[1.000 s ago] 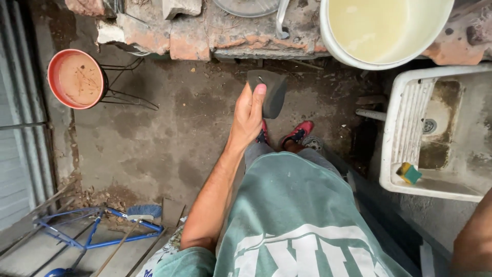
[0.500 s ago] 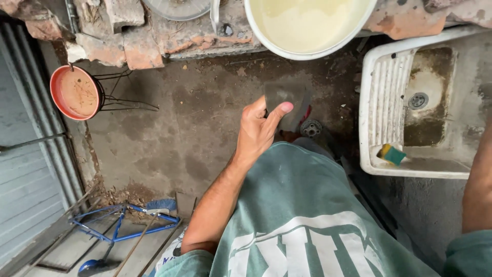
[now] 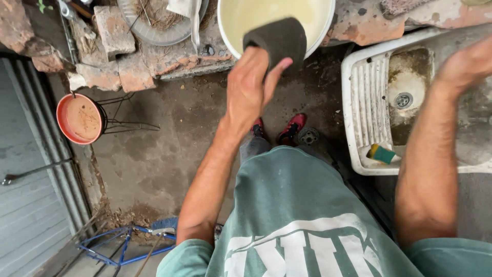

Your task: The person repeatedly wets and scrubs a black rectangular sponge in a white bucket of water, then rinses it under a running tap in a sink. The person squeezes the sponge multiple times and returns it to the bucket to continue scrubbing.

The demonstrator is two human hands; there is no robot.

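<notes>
- The white bucket (image 3: pixel 225 20) of pale yellowish liquid sits at the top centre of the frame, on the broken brick ledge (image 3: pixel 128 66); the dark pad overlaps its near rim, just in front of the liquid.
- The white sink (image 3: pixel 359 102) fills the right of the frame, its drain toward the top and its ribbed draining board on the left side.
- The right hand (image 3: pixel 469 64) is raised over the sink basin at the upper right; it is blurred, so I cannot tell whether its fingers are spread or closed, and nothing shows in it.
- The left hand (image 3: pixel 248 87) reaches up the middle of the frame and pinches the dark pad (image 3: pixel 279 41) between thumb and fingers. It is the hand nearer the bucket.
- The pad stands with its long axis roughly up the frame, its top edge toward the liquid.
- An orange bowl (image 3: pixel 79 119) rests on a wire stand at the left, well apart.
- A yellow-green sponge (image 3: pixel 382 153) lies in the sink's lower corner.
- Red shoes (image 3: pixel 292 125) show below the pad, on the concrete floor (image 3: pixel 169 133).
</notes>
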